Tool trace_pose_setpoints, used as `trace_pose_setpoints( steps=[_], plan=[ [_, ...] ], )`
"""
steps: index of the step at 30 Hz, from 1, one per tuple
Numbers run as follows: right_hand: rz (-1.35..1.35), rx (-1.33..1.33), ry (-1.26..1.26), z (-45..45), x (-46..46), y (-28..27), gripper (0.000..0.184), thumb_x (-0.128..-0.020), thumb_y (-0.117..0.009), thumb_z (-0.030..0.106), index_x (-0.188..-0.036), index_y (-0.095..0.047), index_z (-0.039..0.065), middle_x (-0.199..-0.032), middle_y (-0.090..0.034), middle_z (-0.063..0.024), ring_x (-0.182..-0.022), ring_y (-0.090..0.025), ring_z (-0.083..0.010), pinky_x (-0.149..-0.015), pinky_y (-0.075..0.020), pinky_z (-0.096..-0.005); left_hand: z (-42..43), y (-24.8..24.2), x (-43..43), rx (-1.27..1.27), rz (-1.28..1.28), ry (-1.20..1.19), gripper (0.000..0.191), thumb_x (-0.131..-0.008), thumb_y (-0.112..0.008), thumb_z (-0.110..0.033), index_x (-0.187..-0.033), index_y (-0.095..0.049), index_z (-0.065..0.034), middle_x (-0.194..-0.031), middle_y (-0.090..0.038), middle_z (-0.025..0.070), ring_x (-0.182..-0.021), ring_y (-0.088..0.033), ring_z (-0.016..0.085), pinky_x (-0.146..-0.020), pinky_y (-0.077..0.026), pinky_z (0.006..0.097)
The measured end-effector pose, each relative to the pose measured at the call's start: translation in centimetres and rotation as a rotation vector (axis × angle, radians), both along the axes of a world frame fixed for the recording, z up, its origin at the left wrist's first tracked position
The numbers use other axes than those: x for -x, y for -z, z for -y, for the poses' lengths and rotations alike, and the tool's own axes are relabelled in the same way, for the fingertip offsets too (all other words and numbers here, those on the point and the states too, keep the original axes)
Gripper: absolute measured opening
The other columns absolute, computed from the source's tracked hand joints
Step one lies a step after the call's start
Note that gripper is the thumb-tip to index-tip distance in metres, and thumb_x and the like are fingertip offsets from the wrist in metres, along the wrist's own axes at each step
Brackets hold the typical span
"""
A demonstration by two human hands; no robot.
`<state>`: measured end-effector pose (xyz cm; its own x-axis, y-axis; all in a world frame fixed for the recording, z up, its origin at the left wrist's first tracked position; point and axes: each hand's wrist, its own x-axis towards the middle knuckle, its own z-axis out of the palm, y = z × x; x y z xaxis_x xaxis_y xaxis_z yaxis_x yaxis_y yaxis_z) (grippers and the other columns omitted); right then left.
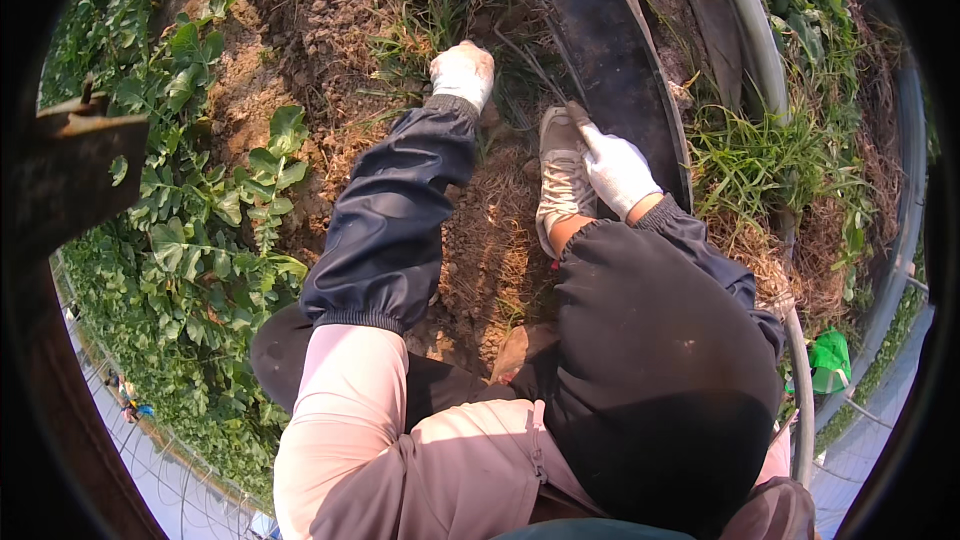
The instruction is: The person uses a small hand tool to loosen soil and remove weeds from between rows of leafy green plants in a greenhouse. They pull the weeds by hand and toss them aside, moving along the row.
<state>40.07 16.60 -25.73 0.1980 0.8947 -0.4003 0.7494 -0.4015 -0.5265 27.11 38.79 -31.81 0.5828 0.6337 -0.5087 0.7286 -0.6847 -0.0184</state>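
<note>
My left hand (463,73), in a white glove soiled at the fingers, is closed at the edge of a grass tuft (420,34); the blades in its grip are mostly hidden. Beside my beige lace-up shoe (564,172), my right hand (621,171), also gloved in white, grips what looks like the brown handle of a hand tool (577,114). From there a thin metal shaft seems to run up and left towards the grass. Its far end is hard to make out. Dry roots and brown soil (487,217) lie between my arms.
Black plastic sheeting (607,37) runs along my right, beside a curved grey pipe (750,30) and more grass (780,157). Leafy green crop plants (195,240) grow thickly at left. A green bag-like thing (829,360) is at lower right.
</note>
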Motion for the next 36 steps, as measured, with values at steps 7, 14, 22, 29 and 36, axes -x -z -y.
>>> trace_pose_setpoints(
  steps=[7, 14, 22, 29, 36],
  plan=[
    [0.007, -0.073, -0.014, -1.3, -0.1, 0.2, 0.052, -0.091, -0.047, 0.018, -0.142, -0.036, 0.016, -0.072, -0.06, -0.022, -0.067, -0.059, -0.0393, -0.062, -0.0451, -0.0475, 0.0, -0.4, -0.2, 0.009, 0.054, -0.19, 0.021, -0.085, -0.054, -0.01, -0.099, -0.066, 0.0006, -0.107, -0.064, 0.0188, -0.096, -0.066, 0.032, -0.076, -0.054, 0.0425],
    [0.032, -0.032, -0.017, -1.0, 0.3, -0.2, 0.051, -0.09, -0.05, 0.017, -0.14, -0.039, 0.015, -0.071, -0.06, -0.0196, -0.065, -0.059, -0.037, -0.06, -0.0457, -0.0465, 0.3, 1.2, 1.5, -0.061, 0.142, -0.02, 0.018, -0.084, -0.053, -0.011, -0.092, -0.066, -0.001, -0.094, -0.066, 0.0168, -0.084, -0.068, 0.031, -0.068, -0.055, 0.0432],
    [-0.044, 0.187, -0.018, 0.3, -0.4, -1.1, 0.063, -0.09, -0.053, 0.017, -0.147, -0.027, 0.026, -0.076, -0.059, -0.0248, -0.072, -0.06, -0.0419, -0.065, -0.0457, -0.0498, 1.2, 0.0, 1.9, -0.005, 0.113, -0.033, 0.018, -0.085, -0.053, -0.012, -0.093, -0.068, -0.0049, -0.101, -0.063, 0.0147, -0.092, -0.066, 0.033, -0.07, -0.055, 0.0431],
    [0.136, -0.336, 0.014, -4.1, 1.1, -0.5, 0.038, -0.087, -0.056, 0.016, -0.124, -0.053, 0.008, -0.07, -0.056, -0.0164, -0.065, -0.057, -0.0353, -0.058, -0.0463, -0.0424, 1.4, 0.9, 1.6, 0.08, 0.25, -0.411, 0.018, -0.086, -0.052, -0.017, -0.089, -0.066, -0.005, -0.095, -0.064, 0.0157, -0.087, -0.067, 0.03, -0.071, -0.054, 0.0412],
    [0.015, -0.063, -0.065, -2.1, 0.7, -1.2, 0.055, -0.089, -0.055, 0.016, -0.141, -0.039, 0.017, -0.072, -0.06, -0.0212, -0.067, -0.06, -0.0377, -0.06, -0.0461, -0.0457, 1.7, 2.8, 4.0, -0.014, 0.237, -0.128, 0.016, -0.083, -0.053, -0.012, -0.089, -0.066, -0.0067, -0.098, -0.063, 0.0136, -0.087, -0.066, 0.032, -0.069, -0.054, 0.0431]
  ],
)
